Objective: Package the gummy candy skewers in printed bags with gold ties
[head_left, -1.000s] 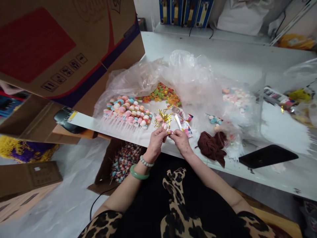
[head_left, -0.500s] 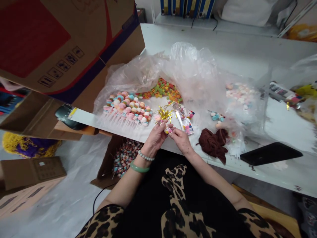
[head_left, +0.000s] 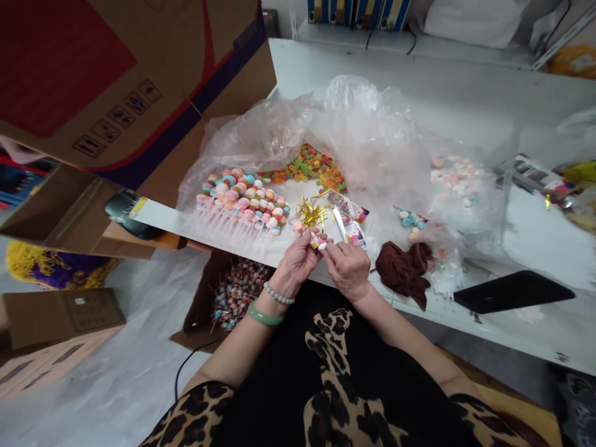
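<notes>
A small pink-and-white candy (head_left: pixel 320 243) is pinched just above the front edge of the bench (head_left: pixel 419 68), between the left hand (head_left: pixel 295 261) and the right hand (head_left: pixel 348 268). The fingers (head_left: pixel 308 239) of both hands are brought together and clamped on it. A tuft of gold tinsel (head_left: pixel 311 213) is seen directly above the candy, though whether the two are joined cannot be told. A jade bangle (head_left: pixel 265 313) and a beaded bracelet (head_left: pixel 278 293) are worn on the left wrist, and a leopard-print garment (head_left: pixel 335 372) covers the lap below the hands.

Below the front edge, to the left of the lap, an open cardboard box (head_left: pixel 200 298) is packed with lollipops (head_left: pixel 239 292). Just beyond the hands, a printed packet (head_left: pixel 349 214) and a white tube (head_left: pixel 339 225) lie on the bench. Rows of pastel candies on white sticks (head_left: pixel 242 202) are laid out toward the left, with green and orange ring candies (head_left: pixel 307 166) behind them. A crumpled clear plastic bag (head_left: pixel 354 118) is spread around and behind these sweets. To the right, a brown cloth (head_left: pixel 404 273) and a black smartphone (head_left: pixel 512 290) are placed near the front edge, while pale candies (head_left: pixel 454 177) are seen through the plastic. A large printed cardboard box (head_left: pixel 116 81) overhangs the left side, and blue binders (head_left: pixel 358 9) stand along the far edge.
</notes>
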Demonstrator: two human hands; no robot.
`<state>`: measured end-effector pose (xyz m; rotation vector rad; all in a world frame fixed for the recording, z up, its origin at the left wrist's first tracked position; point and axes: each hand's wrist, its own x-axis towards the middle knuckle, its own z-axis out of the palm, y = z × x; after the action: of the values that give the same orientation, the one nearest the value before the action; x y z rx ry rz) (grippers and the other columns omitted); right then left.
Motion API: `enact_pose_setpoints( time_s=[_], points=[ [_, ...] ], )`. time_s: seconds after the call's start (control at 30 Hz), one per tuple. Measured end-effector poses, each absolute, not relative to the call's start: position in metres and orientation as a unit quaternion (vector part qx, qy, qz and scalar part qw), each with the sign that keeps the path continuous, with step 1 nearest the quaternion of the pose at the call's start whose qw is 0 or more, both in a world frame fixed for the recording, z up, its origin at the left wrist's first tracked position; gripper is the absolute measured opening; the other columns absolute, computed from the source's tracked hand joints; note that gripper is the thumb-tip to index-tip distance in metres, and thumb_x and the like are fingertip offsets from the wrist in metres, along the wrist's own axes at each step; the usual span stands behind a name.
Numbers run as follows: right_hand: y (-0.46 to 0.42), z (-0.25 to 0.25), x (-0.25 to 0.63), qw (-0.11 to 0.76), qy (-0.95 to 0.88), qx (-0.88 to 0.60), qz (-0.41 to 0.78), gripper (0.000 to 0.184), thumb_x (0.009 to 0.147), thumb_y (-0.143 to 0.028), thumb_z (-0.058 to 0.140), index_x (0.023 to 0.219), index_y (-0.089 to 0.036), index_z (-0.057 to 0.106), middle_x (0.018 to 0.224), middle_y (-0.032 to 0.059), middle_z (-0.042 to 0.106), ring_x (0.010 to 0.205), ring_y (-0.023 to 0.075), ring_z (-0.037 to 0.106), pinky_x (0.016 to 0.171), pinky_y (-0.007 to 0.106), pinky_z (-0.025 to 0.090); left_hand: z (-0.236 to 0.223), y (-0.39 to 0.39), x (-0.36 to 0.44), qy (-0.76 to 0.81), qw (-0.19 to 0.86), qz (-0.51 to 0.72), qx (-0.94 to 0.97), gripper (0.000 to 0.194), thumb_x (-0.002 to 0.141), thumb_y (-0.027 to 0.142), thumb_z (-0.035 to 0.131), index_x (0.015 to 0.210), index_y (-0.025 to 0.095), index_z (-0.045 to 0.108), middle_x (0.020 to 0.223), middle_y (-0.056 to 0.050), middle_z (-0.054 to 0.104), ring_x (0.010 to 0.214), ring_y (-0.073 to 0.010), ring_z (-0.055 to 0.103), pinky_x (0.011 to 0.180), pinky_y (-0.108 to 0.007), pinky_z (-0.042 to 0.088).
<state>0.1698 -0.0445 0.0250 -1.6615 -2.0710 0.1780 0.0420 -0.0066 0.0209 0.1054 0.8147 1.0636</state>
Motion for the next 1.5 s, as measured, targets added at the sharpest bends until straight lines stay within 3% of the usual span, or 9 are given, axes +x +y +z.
enact_pose_setpoints(
  time_s=[0.13, 0.27, 0.43, 0.7, 0.87, 0.93, 1.1, 1.33, 1.5],
  points=[
    [-0.041, 0.022, 0.169, 0.275, -0.714, -0.638, 0.091, 0.034, 0.098, -0.035, 0.044, 0.079, -0.020, 0.069, 0.075, 0.0074, 0.069, 0.072, 0.0190, 0.058, 0.068, 0.032, 0.031, 0.020, -0.010, 0.046, 0.376, 0.779, 0.498, 0.062, 0.014, 0.082, 0.025, 0.070, 0.088, 0.015, 0.062, 0.077, -0.003, 0.065, 0.073, -0.0128, 0.063, 0.073, -0.027, 0.053],
    [-0.040, 0.021, 0.165, 0.249, -0.700, -0.667, 0.048, 0.039, 0.097, -0.035, 0.045, 0.067, -0.020, 0.065, 0.066, 0.0076, 0.066, 0.064, 0.0179, 0.055, 0.064, 0.033, 0.028, 0.017, -0.012, 0.055, 0.416, 0.757, 0.500, 0.067, 0.012, 0.082, 0.023, 0.068, 0.088, 0.014, 0.062, 0.073, -0.002, 0.064, 0.066, -0.0104, 0.060, 0.064, -0.022, 0.049],
    [-0.042, 0.019, 0.161, 0.209, -0.743, -0.635, 0.041, 0.035, 0.096, -0.030, 0.043, 0.074, -0.019, 0.067, 0.068, 0.0090, 0.067, 0.064, 0.0183, 0.056, 0.064, 0.033, 0.027, 0.010, -0.012, 0.057, 0.426, 0.765, 0.481, 0.052, 0.014, 0.084, 0.025, 0.067, 0.089, 0.014, 0.061, 0.075, -0.004, 0.065, 0.071, -0.0133, 0.062, 0.073, -0.026, 0.052],
    [-0.032, 0.023, 0.168, 0.217, -0.604, -0.722, 0.257, 0.024, 0.083, -0.043, 0.062, 0.069, -0.026, 0.070, 0.074, 0.0003, 0.073, 0.065, 0.0170, 0.060, 0.057, 0.026, 0.030, 0.015, -0.017, 0.052, 0.356, 0.780, 0.504, 0.109, 0.030, 0.075, 0.022, 0.075, 0.101, 0.016, 0.062, 0.087, -0.005, 0.068, 0.080, -0.0139, 0.064, 0.077, -0.027, 0.050],
    [-0.030, 0.032, 0.163, 0.198, -0.609, -0.732, 0.233, 0.023, 0.085, -0.037, 0.056, 0.094, -0.028, 0.075, 0.080, 0.0030, 0.075, 0.071, 0.0190, 0.064, 0.061, 0.027, 0.036, 0.017, -0.014, 0.055, 0.353, 0.771, 0.512, 0.135, 0.035, 0.073, 0.018, 0.077, 0.106, 0.013, 0.065, 0.086, -0.003, 0.068, 0.076, -0.0102, 0.061, 0.075, -0.022, 0.047],
    [-0.031, 0.032, 0.163, 0.223, -0.616, -0.706, 0.267, 0.023, 0.086, -0.037, 0.055, 0.088, -0.026, 0.074, 0.078, 0.0032, 0.074, 0.070, 0.0183, 0.064, 0.062, 0.027, 0.038, 0.019, -0.012, 0.053, 0.348, 0.771, 0.516, 0.134, 0.032, 0.073, 0.019, 0.076, 0.102, 0.012, 0.065, 0.085, -0.004, 0.068, 0.075, -0.0111, 0.061, 0.073, -0.023, 0.048],
    [-0.030, 0.020, 0.169, 0.319, -0.522, -0.626, 0.483, 0.028, 0.082, -0.043, 0.056, 0.064, -0.022, 0.061, 0.057, -0.0027, 0.062, 0.049, 0.0128, 0.053, 0.052, 0.024, 0.039, 0.023, -0.013, 0.046, 0.335, 0.796, 0.481, 0.152, 0.036, 0.075, 0.030, 0.075, 0.106, 0.015, 0.063, 0.087, -0.006, 0.068, 0.064, -0.0142, 0.057, 0.054, -0.026, 0.044],
    [-0.023, 0.010, 0.163, 0.366, -0.507, -0.687, 0.369, 0.036, 0.078, -0.046, 0.060, 0.052, -0.021, 0.053, 0.054, -0.0027, 0.055, 0.057, 0.0141, 0.049, 0.055, 0.025, 0.034, 0.021, -0.015, 0.054, 0.338, 0.781, 0.503, 0.153, 0.038, 0.072, 0.033, 0.080, 0.102, 0.015, 0.066, 0.091, -0.006, 0.068, 0.085, -0.0149, 0.062, 0.080, -0.028, 0.048],
    [-0.027, 0.003, 0.165, 0.416, -0.514, -0.649, 0.376, 0.032, 0.082, -0.045, 0.055, 0.060, -0.021, 0.056, 0.060, -0.0026, 0.056, 0.064, 0.0144, 0.050, 0.062, 0.025, 0.037, 0.011, -0.021, 0.050, 0.418, 0.758, 0.475, 0.160, 0.038, 0.069, 0.044, 0.080, 0.090, 0.015, 0.068, 0.087, -0.005, 0.069, 0.076, -0.0151, 0.063, 0.073, -0.030, 0.050]
  ],
)
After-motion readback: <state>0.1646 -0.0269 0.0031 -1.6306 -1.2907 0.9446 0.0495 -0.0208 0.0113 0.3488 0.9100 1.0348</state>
